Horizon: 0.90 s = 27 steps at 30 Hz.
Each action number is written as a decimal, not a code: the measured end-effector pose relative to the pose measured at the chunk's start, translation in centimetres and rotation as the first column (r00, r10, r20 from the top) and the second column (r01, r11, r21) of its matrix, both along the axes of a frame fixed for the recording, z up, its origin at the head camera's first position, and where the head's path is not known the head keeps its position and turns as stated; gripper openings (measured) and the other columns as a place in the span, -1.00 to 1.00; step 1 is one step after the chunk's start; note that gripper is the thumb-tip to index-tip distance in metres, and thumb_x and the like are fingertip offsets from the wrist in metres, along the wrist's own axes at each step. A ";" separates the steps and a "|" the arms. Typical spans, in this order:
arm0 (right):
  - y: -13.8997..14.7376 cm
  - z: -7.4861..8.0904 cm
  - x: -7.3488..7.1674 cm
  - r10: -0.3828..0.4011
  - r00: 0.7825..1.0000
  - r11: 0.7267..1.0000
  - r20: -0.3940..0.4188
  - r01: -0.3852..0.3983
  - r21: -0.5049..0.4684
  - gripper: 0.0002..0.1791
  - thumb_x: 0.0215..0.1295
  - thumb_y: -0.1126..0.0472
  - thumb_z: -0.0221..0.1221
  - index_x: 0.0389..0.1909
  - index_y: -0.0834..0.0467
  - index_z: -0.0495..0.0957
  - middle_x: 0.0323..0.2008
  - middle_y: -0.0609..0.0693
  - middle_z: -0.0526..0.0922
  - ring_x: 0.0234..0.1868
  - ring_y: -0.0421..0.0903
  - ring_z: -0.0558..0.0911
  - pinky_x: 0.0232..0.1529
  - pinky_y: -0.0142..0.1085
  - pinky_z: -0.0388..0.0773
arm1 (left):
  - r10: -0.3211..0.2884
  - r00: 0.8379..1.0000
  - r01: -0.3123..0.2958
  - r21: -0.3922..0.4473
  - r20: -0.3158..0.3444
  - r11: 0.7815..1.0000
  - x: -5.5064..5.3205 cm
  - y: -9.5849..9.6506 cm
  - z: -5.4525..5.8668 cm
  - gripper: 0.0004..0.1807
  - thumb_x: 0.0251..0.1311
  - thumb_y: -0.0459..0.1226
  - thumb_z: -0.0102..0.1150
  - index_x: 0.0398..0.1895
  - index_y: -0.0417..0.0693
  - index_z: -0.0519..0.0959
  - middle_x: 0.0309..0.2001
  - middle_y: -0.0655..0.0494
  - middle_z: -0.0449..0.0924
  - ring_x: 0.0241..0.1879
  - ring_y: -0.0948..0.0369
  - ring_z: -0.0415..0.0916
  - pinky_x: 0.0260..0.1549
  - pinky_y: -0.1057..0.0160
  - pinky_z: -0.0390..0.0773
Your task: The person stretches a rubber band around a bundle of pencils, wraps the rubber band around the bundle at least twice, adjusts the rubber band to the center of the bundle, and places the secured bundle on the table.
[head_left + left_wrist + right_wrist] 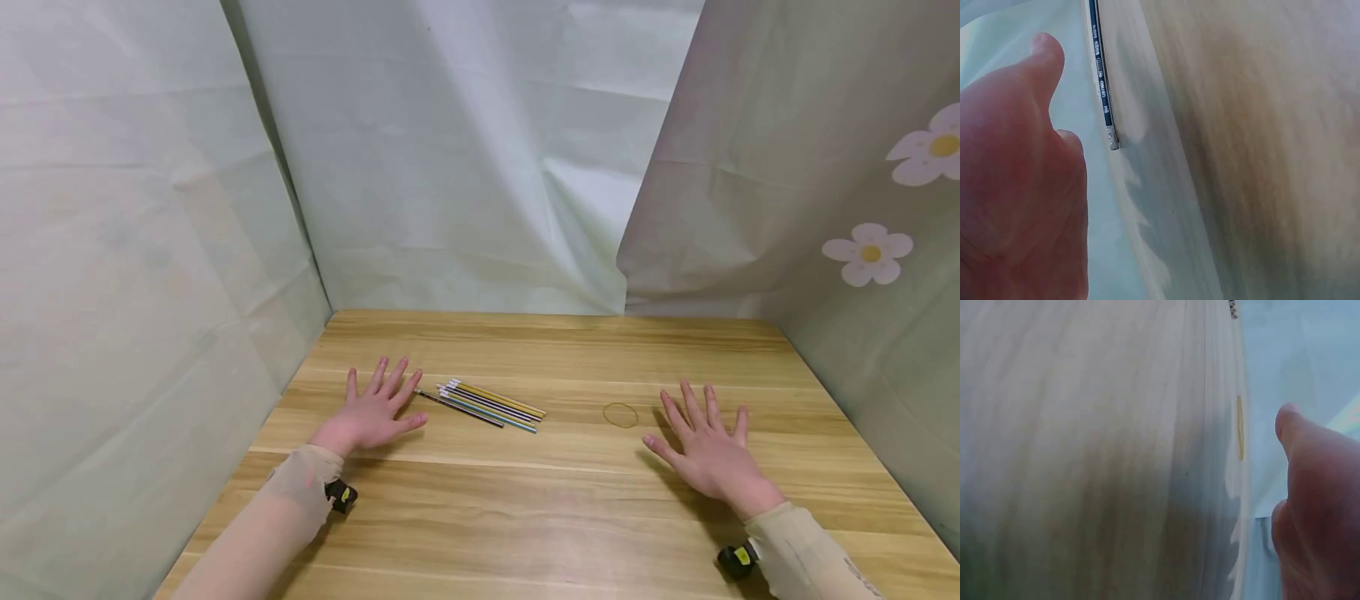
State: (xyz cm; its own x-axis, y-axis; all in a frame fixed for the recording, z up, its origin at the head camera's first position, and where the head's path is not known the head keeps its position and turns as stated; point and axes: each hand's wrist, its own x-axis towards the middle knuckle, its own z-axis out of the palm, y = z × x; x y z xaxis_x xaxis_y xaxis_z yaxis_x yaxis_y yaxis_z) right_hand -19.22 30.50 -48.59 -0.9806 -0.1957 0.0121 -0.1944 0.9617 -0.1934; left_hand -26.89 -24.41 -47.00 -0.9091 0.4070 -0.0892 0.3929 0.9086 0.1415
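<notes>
Several pencils (501, 405) lie side by side on the table, yellow, dark and blue, their pale ends toward the upper left. A black pencil (459, 408) lies slanted at the near-left side of the group. My left hand (372, 417) is spread palm down just left of it, fingers straight, holding nothing. In the left wrist view the black pencil (1104, 94) shows white print and a silvery end beyond the thumb. To the right of the pencils lies a thin yellow rubber band (605, 412). Spread beside it on the right, my right hand (712, 454) holds nothing.
The wood-grained table (480, 517) is bordered by pale cloth at the left (135, 250), a back cloth (465, 167) and a right cloth (750, 208) with white flowers. Each wrist carries a small black camera, the left camera (342, 497) and the right camera (737, 562).
</notes>
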 end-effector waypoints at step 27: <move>-12.7 -0.2 -0.6 0.155 0.984 0.984 0.082 -0.147 -0.101 0.06 0.61 -0.41 -0.08 0.65 0.42 0.01 0.66 0.42 -0.11 0.66 0.43 -0.18 0.53 0.39 -0.13 | 0.039 0.992 -0.039 -0.002 0.123 0.999 -6.1 -2.9 -4.6 0.26 0.33 0.60 -0.29 0.76 -0.10 -0.19 0.74 -0.16 -0.36 0.68 -0.24 -0.51 0.46 -0.48 -0.47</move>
State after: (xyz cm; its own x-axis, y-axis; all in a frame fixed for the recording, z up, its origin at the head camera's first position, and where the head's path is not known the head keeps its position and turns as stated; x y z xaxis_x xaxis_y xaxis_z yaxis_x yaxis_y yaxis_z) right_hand -19.82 17.76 -48.80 -0.9378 -0.3438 -0.0484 -0.3139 0.8991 -0.3052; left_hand -33.00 -27.26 -51.58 -0.9063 0.3716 -0.2012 0.3369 0.9229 0.1865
